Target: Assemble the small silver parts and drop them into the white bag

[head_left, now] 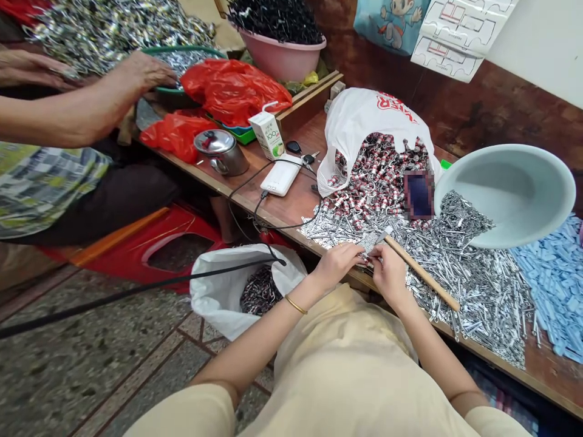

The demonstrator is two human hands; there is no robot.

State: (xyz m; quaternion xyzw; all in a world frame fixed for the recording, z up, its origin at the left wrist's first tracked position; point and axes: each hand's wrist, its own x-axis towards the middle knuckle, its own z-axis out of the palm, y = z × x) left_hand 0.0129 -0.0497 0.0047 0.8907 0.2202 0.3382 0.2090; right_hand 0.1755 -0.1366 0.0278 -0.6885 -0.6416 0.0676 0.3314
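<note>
Side by side at the table's near edge, my left hand (pixel 339 262) and my right hand (pixel 390 267) have their fingertips pinched together. Whatever small piece they hold is too tiny to make out. Just beyond the fingers is a small grey metal block (pixel 368 241). A hammer (pixel 422 273) with a wooden handle lies right of it, on a spread of thin silver metal parts (pixel 483 303). Behind, red-and-silver swivel-like pieces (pixel 364 182) spill from a white plastic bag (pixel 344 121). A dark, blurred-out rectangle (pixel 419 194) rests against them.
A grey basin (pixel 523 182) tilts at right, near light-blue pieces (pixel 553 291). Leftward are a power bank (pixel 281 176) with a cable, a drink carton (pixel 268 135) and a metal mug (pixel 223 155). Below stands a white sack (pixel 218 297). Another person's hand (pixel 148 70) reaches toward a green basin.
</note>
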